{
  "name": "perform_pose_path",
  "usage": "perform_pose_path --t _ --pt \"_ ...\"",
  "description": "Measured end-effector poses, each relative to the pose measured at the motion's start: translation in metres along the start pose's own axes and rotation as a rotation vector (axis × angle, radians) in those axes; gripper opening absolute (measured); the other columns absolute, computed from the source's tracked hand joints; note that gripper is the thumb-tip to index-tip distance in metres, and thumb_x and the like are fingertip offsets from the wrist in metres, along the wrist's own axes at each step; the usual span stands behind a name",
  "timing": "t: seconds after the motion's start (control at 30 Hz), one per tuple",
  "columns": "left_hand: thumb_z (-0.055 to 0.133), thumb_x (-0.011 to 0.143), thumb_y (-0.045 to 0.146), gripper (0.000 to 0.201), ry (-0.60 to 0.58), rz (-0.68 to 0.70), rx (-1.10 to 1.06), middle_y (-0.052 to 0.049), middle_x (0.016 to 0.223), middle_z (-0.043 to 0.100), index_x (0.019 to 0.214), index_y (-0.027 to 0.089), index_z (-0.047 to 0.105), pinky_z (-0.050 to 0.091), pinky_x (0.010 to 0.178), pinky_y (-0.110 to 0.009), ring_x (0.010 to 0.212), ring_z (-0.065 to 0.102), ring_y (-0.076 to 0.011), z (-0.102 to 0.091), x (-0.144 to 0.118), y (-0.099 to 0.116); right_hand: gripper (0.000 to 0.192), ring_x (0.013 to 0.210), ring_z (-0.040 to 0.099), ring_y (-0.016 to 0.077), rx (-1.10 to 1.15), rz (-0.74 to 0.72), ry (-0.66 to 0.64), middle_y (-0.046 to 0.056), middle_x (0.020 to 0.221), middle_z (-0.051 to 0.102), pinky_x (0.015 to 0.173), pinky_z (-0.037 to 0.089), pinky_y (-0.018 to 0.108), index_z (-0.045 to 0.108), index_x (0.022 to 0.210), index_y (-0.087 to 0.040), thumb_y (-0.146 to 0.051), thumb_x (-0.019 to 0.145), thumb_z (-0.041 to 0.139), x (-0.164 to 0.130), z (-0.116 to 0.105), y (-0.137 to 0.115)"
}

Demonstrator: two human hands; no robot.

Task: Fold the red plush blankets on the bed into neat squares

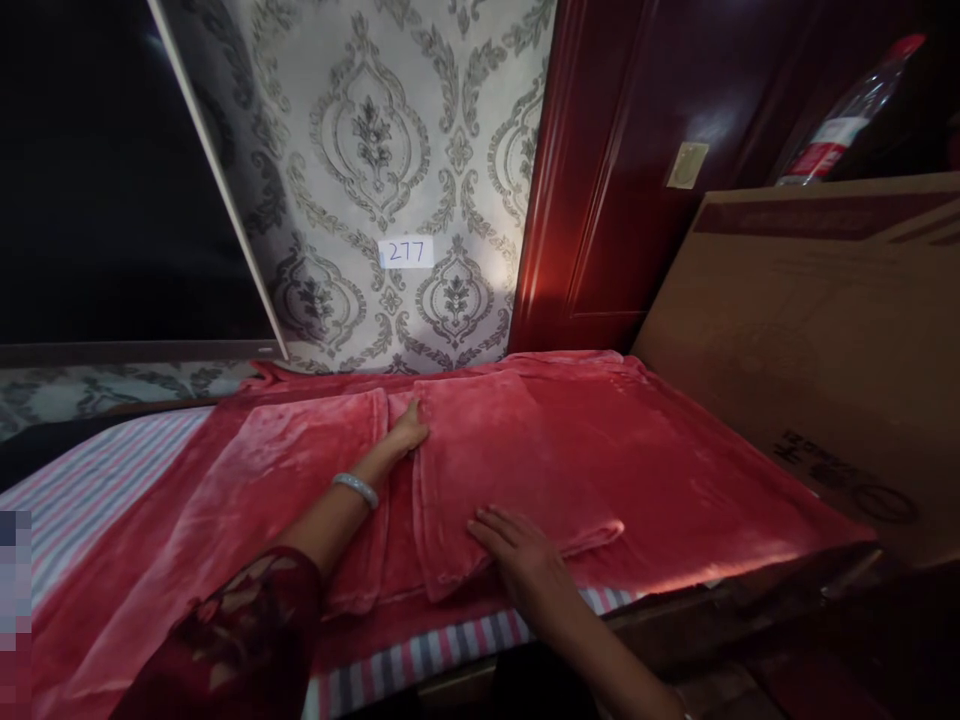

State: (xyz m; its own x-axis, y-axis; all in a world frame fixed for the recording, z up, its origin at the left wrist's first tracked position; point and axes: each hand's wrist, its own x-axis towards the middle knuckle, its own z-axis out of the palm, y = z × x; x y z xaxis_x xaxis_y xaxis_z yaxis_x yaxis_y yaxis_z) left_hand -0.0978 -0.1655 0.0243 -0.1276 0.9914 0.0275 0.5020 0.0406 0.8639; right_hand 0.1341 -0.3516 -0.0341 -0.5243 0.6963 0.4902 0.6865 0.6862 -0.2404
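Observation:
A plush red blanket [660,470] is spread out, with its left part and a middle panel [495,460] folded over in layers. A narrow gap runs between the two folded parts. At the middle panel's left edge, near the far corner, my left hand [409,430] has its fingers closed on the fabric; some fingertips are hidden. My right hand [521,555] rests on the near edge of the same panel, its fingers stretched out and lying flat. A light bracelet [356,489] circles my left wrist.
Striped cloth [112,465] shows under the blanket at the left and along the front edge. A large cardboard box [810,350] stands at the right, with a plastic bottle [840,125] on top. A dark screen [120,180] is at the left, before the patterned wall [375,120].

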Motion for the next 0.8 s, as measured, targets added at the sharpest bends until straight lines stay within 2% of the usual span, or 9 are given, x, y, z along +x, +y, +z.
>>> perform_pose_path --t 0.17,0.3,0.37,0.47,0.6,0.7,0.8 --pt "0.069 0.065 0.007 0.067 -0.030 -0.079 -0.102 -0.006 0.101 0.075 0.130 0.019 0.055 0.057 0.069 -0.028 0.083 0.071 -0.0228 -0.002 0.003 -0.003 0.046 0.132 0.054 0.0261 0.032 -0.013 -0.071 0.011 0.136 0.064 0.110 0.044 0.048 0.063 0.134 -0.022 -0.010 0.092 0.048 -0.007 -0.004 -0.011" --pt "0.073 0.072 0.013 0.059 0.020 -0.117 -0.176 -0.008 0.105 0.073 0.128 0.018 0.056 0.057 0.066 -0.027 0.084 0.071 -0.0217 -0.008 0.017 0.000 0.034 0.119 0.062 0.0236 0.191 0.024 -0.108 0.009 0.127 0.068 0.107 0.046 0.043 0.066 0.127 -0.024 -0.028 0.096 0.055 -0.001 -0.029 -0.011" --pt "0.072 0.079 0.016 0.051 0.045 -0.143 -0.199 -0.008 0.107 0.072 0.127 0.017 0.056 0.057 0.067 -0.028 0.083 0.070 -0.0200 -0.009 0.027 0.004 0.031 0.113 0.064 0.0232 0.202 0.081 -0.061 0.009 0.120 0.071 0.103 0.048 0.043 0.068 0.122 -0.024 -0.030 0.098 0.049 0.005 -0.044 0.003" --pt "0.066 0.090 0.025 0.037 0.069 -0.178 -0.229 -0.008 0.110 0.068 0.125 0.016 0.057 0.058 0.072 -0.033 0.085 0.068 -0.0173 -0.007 0.042 0.010 0.038 0.125 0.058 0.0276 0.077 0.194 -0.012 0.011 0.129 0.067 0.108 0.044 0.050 0.064 0.130 -0.021 -0.028 0.098 0.045 0.015 -0.054 0.037" --pt "0.062 0.094 0.033 0.036 0.109 -0.192 -0.283 -0.009 0.119 0.064 0.126 0.017 0.058 0.058 0.081 -0.040 0.097 0.066 -0.0199 -0.002 0.062 0.015 0.052 0.143 0.039 0.0328 -0.088 0.374 -0.107 0.013 0.149 0.052 0.115 0.036 0.053 0.055 0.142 -0.018 -0.029 0.091 0.055 0.021 -0.047 0.073" --pt "0.062 0.093 0.035 0.038 0.153 -0.190 -0.316 -0.010 0.125 0.062 0.127 0.018 0.058 0.057 0.086 -0.043 0.103 0.064 -0.0220 0.000 0.076 0.013 0.055 0.139 0.045 0.0322 -0.148 0.551 -0.146 0.016 0.150 0.049 0.113 0.039 0.048 0.051 0.146 -0.014 -0.032 0.093 0.051 0.019 -0.043 0.086" --pt "0.062 0.093 0.036 0.038 0.200 -0.185 -0.339 -0.010 0.126 0.061 0.127 0.017 0.058 0.056 0.087 -0.044 0.105 0.064 -0.0227 0.001 0.090 0.009 0.055 0.129 0.056 0.0301 -0.166 0.700 -0.125 0.019 0.140 0.058 0.106 0.045 0.041 0.049 0.146 -0.010 -0.034 0.098 0.043 0.014 -0.046 0.096"
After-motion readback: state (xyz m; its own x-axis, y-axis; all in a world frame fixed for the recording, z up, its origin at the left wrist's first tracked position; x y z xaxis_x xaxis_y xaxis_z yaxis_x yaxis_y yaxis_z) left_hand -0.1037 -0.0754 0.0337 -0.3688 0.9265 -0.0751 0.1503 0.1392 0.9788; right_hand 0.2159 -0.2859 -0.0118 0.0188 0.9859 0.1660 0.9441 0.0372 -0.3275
